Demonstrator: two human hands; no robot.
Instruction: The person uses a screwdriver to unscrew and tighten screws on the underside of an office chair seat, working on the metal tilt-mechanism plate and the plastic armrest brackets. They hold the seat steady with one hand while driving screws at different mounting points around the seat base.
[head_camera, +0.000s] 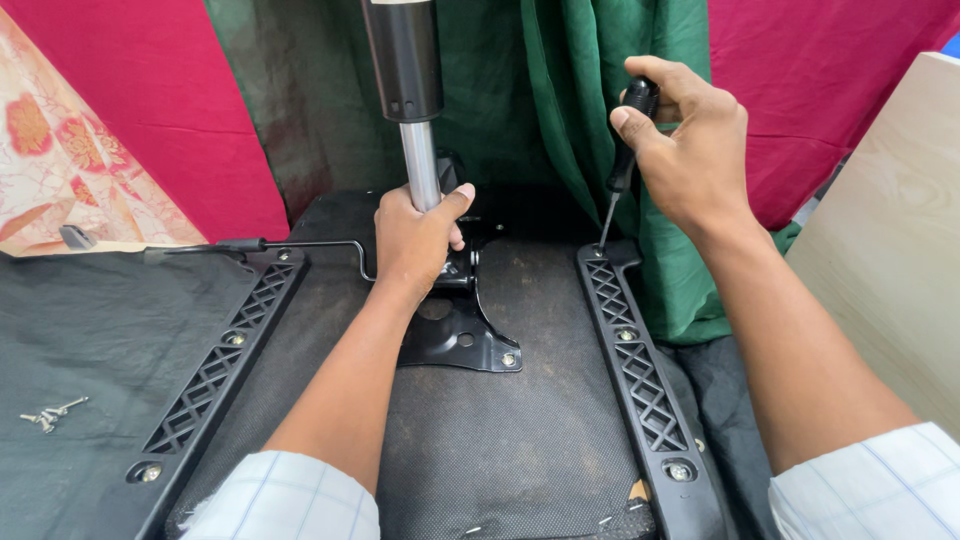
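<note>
Screwdriver (624, 150) stands at two o'clock from the chair-base centre, its tip seated at the top screw of the right armrest bracket (640, 375). My right hand (690, 150) is clenched around the black handle, wrist cocked, forearm running in from five o'clock. My left hand (415, 240) is wrapped around the chrome gas-lift column (420, 165), bracing it above the mounting plate (455, 335). I judge the shaft should be kept square to the screw head, with steady downward pressure. Loose screws (50, 412) lie at nine o'clock.
</note>
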